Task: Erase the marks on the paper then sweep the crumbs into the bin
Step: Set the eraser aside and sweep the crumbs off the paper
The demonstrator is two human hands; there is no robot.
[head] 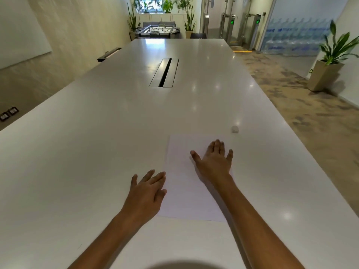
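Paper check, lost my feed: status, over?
Hands open: right hand flat on paper, left hand at its left edge. Eraser untouched beyond. No bin visible.

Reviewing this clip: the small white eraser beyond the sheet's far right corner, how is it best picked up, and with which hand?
The eraser is a small rounded block lying free on the table, just past the paper. A thumb-and-finger pinch across its sides, from above, probably suits it. The right hand, lying flat on the paper, is nearer.

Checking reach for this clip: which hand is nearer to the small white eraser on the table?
Right. The right hand lies flat on the paper, just short of the eraser. The left hand rests at the paper's left edge, farther away.
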